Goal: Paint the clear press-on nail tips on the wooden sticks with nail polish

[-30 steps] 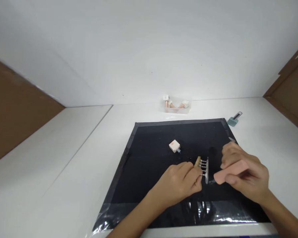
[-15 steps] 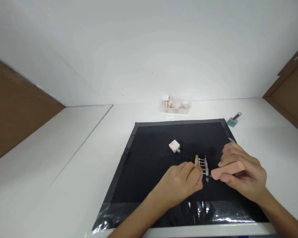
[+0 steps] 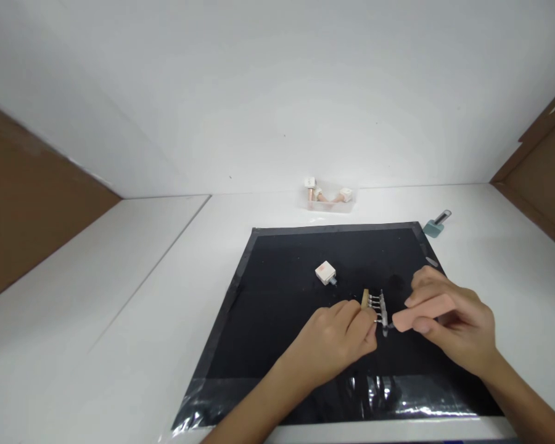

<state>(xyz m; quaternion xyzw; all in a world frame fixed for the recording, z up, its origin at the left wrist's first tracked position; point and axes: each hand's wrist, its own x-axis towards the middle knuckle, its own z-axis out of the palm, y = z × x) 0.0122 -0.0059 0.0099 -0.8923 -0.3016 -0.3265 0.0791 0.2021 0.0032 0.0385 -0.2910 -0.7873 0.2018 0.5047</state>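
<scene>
Fingers closed, my left hand (image 3: 335, 339) grips a small tan strip (image 3: 365, 298) that carries several thin stems with pale nail tips (image 3: 383, 308) on their ends. My right hand (image 3: 465, 324) pinches the peach cap of a nail polish brush (image 3: 420, 312). The dark brush end meets or nearly touches the lower nail tip; exact contact is too small to tell. Behind my left hand, a white square nail polish bottle (image 3: 325, 272) sits uncapped on the black mat (image 3: 287, 265), its threaded neck toward the lower right.
At the back, a clear tray (image 3: 330, 205) holds several white bottles with peach caps. A small teal tool with a clear handle (image 3: 435, 227) lies by the mat's far right corner. A pale sliver (image 3: 431, 261) rests near the mat's right edge. Brown panels flank both sides.
My right hand and the brush have shifted slightly up and left, with the cap's outer end tilted higher. The left hand and strip stay almost in place.
</scene>
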